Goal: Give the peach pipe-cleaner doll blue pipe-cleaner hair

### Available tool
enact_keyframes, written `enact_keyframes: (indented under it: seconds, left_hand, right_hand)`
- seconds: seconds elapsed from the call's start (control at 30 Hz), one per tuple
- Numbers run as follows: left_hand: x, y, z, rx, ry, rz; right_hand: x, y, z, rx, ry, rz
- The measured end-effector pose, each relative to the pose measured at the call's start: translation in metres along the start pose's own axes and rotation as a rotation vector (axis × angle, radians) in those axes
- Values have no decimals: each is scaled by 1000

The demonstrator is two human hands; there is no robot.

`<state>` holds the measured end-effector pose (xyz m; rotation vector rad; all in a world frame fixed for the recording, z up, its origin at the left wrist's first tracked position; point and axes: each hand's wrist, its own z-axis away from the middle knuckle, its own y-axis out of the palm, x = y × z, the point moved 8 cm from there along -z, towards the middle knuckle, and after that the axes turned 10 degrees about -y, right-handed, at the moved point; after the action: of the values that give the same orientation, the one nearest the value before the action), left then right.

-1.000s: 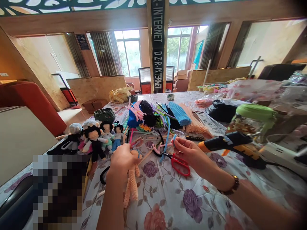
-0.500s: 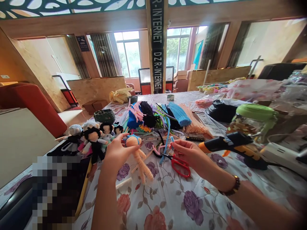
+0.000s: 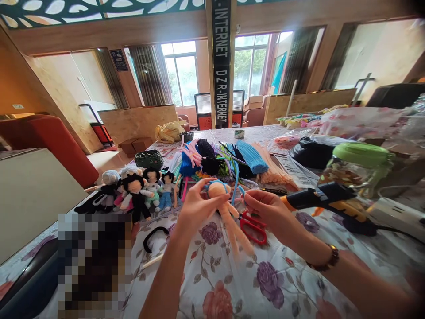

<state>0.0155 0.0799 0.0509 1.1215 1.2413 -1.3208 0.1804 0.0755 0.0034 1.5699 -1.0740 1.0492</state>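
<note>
My left hand (image 3: 195,204) is closed round the head of a peach pipe-cleaner doll (image 3: 229,217), whose body and legs slant down to the right over the table. Blue fuzzy trim runs along the top of the doll's head. Close by on the right, my right hand (image 3: 265,210) pinches a short piece of blue pipe cleaner (image 3: 242,191) between thumb and fingertips, apart from the doll. Red-handled scissors (image 3: 254,231) lie on the tablecloth just below my right hand; their blades are mostly hidden.
Finished dolls (image 3: 134,190) sit in a group at the left. Behind my hands lie bundles of blue pipe cleaners (image 3: 252,157) and peach ones (image 3: 277,170). At the right are a glue gun (image 3: 318,197) and a green-lidded jar (image 3: 360,155). A black curved strip (image 3: 146,241) lies left of my arm.
My left hand has carried the doll to the right, nearer my right hand. The black curved strip and more of the finished dolls now show. My right hand still pinches the blue piece.
</note>
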Motion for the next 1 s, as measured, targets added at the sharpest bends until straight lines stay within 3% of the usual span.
enact_keyframes:
  seconds: [0.17, 0.43, 0.83, 1.0]
  left_hand:
    - [0, 17, 0, -81, 136, -176]
    - [-2, 24, 11, -175, 261, -188]
    - [5, 49, 10, 156, 202, 141]
    - [6, 50, 9, 226, 160, 250]
  right_hand:
    - [7, -1, 2, -4, -59, 91]
    - [26, -4, 4, -74, -241, 328]
    - [43, -14, -3, -83, -290, 367]
    - [52, -15, -2, -88, -316, 390]
